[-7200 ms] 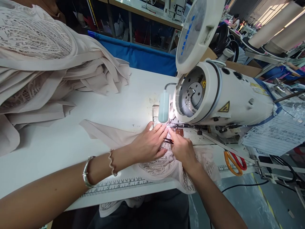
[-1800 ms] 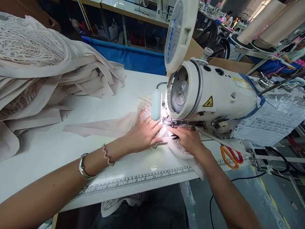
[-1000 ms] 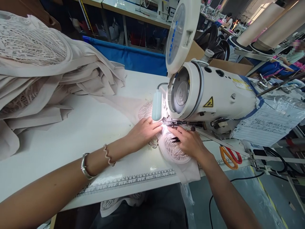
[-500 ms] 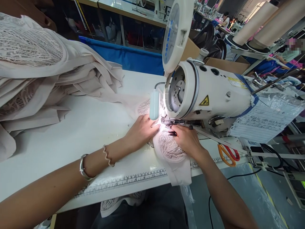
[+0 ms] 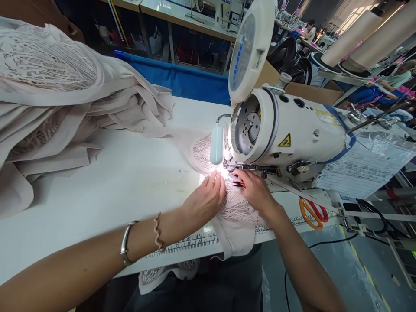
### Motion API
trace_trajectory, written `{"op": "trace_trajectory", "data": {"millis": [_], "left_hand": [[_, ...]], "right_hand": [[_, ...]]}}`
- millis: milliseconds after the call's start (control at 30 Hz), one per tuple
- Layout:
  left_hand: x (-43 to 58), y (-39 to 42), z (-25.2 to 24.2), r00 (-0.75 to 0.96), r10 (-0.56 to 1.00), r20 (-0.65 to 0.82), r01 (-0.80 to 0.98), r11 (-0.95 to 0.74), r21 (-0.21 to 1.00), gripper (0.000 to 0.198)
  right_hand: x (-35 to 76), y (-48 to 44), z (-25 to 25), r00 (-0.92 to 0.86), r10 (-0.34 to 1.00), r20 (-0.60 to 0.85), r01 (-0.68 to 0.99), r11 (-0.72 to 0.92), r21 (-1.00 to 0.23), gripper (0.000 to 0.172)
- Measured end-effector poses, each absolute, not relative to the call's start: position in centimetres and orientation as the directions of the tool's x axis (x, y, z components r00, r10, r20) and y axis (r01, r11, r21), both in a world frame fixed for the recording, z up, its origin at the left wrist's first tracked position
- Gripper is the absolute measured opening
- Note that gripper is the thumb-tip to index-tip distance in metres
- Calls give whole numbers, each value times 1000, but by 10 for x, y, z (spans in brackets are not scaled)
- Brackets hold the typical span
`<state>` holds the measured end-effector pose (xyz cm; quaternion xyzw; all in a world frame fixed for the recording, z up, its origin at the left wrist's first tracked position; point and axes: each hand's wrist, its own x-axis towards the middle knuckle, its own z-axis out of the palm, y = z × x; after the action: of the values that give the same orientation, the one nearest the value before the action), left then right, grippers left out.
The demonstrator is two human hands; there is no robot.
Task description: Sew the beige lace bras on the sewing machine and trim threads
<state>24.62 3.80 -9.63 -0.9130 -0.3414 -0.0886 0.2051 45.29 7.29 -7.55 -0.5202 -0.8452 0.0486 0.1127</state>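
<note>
A pale pink lace fabric piece (image 5: 238, 206) lies under the needle area of a white sewing machine (image 5: 292, 125), its plain end hanging over the table's front edge. My left hand (image 5: 206, 195) is closed on the fabric just in front of the needle, fingers drawn together; the fingertips are partly lost in the lamp's glare. Close by on the right, my right hand (image 5: 255, 190) rests on the fabric beside the presser foot. Small thread snips (image 5: 238, 184) with dark blades stick out of its palm, pointing left. More of the lace (image 5: 201, 151) spreads behind the needle.
A large heap of matching lace pieces (image 5: 65, 86) covers the table's left side. A small lamp (image 5: 216, 145) hangs beside the needle. Orange-handled scissors (image 5: 310, 213) lie at the right near the printed ruler (image 5: 195, 240). A blue cloth bin (image 5: 175, 80) stands behind the table.
My left hand has moved nearer my body and right, its fingers now drawn together over the lace. The fabric's front end has shifted and folded. My right hand still holds the snips.
</note>
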Motion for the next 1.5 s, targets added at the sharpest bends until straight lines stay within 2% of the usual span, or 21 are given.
{"op": "trace_trajectory", "data": {"millis": [100,367,733,900,1100,1200,1333,1500], "left_hand": [[244,40,-101,749,575,330,661,-683,-309,47],[237,47,-106,724,520,453,656,-722,-219,45],[221,66,-106,732,509,453,592,-805,-51,44],[213,76,-99,759,500,418,543,-839,17,41],[201,95,-90,755,564,334,534,-825,186,42],[201,99,-86,764,573,297,551,-819,162,47],[219,82,-83,720,592,361,611,-788,74,46],[240,56,-89,680,615,398,570,-786,241,26]], "right_hand": [[458,67,-80,-543,812,216,809,574,-124,57],[456,66,-85,-546,800,248,815,576,-61,61],[454,67,-78,-531,832,158,841,541,-22,63],[453,69,-77,-539,823,178,835,550,-15,55],[452,70,-81,-552,810,195,828,560,19,47],[452,70,-83,-547,810,213,830,558,6,46],[452,69,-85,-532,816,225,830,555,-48,48],[458,68,-89,-512,821,252,806,561,-190,56]]}}
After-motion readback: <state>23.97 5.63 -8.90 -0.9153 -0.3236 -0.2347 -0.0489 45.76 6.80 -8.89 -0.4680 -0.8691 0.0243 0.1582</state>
